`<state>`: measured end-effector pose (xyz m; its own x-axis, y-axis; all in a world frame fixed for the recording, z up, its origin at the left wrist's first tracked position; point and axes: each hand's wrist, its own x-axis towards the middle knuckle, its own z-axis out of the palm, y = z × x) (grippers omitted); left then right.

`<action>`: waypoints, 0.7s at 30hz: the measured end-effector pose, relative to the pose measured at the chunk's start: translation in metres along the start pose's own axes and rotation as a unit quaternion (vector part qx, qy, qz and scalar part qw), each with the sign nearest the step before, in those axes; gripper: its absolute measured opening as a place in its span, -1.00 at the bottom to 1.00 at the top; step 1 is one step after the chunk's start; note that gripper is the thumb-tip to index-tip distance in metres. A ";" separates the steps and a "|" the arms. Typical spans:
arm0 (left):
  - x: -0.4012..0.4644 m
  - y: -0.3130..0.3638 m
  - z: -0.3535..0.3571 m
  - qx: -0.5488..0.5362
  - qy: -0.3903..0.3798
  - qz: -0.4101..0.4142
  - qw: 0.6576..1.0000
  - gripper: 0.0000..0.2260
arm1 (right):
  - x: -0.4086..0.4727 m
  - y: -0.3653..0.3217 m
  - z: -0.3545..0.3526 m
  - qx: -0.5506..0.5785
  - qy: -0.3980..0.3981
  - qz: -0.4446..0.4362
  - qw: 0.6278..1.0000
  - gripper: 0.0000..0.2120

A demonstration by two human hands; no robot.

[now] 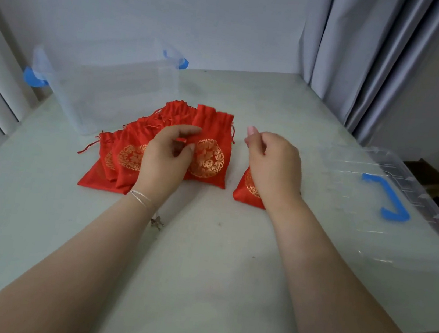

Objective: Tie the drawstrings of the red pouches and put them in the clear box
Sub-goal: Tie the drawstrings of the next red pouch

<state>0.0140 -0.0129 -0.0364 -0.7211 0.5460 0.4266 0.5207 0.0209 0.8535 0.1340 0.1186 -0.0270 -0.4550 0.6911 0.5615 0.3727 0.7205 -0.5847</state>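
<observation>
Several red pouches [130, 153] with gold round emblems lie fanned in a pile at the table's middle, their drawstrings loose. My left hand [167, 159] rests over the pile and pinches the fabric of the top pouch [211, 148] between thumb and fingers. A separate red pouch [247, 190] lies to the right, mostly hidden under my right hand [272, 165]. That hand's fingers are curled; whether they hold the pouch or its string is hidden. The clear box [105, 88] with blue clips stands open behind the pile at the left.
The box's clear lid [393, 207] with a blue handle lies flat at the table's right edge. Grey curtains hang behind at the right, and a wall runs along the back. Small dark crumbs [157, 222] lie near my left wrist.
</observation>
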 end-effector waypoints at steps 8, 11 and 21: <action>-0.010 0.029 -0.004 -0.187 -0.005 -0.037 0.982 -0.77 | -0.006 -0.017 0.000 0.337 -0.144 0.176 0.914 -0.60; -0.007 0.030 -0.006 -0.221 -0.024 -0.110 0.969 -0.84 | -0.008 -0.021 -0.003 0.421 -0.130 0.202 0.875 -0.81; -0.001 0.019 -0.008 -0.283 -0.080 -0.317 0.902 -0.74 | -0.019 -0.030 0.001 0.450 -0.184 0.174 0.856 -0.79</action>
<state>0.0207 -0.0192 -0.0183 -0.6938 0.6883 -0.2116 -0.3223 -0.0340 0.9460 0.1306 0.0843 -0.0207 -0.7282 0.6718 0.1359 -0.1616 0.0243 -0.9866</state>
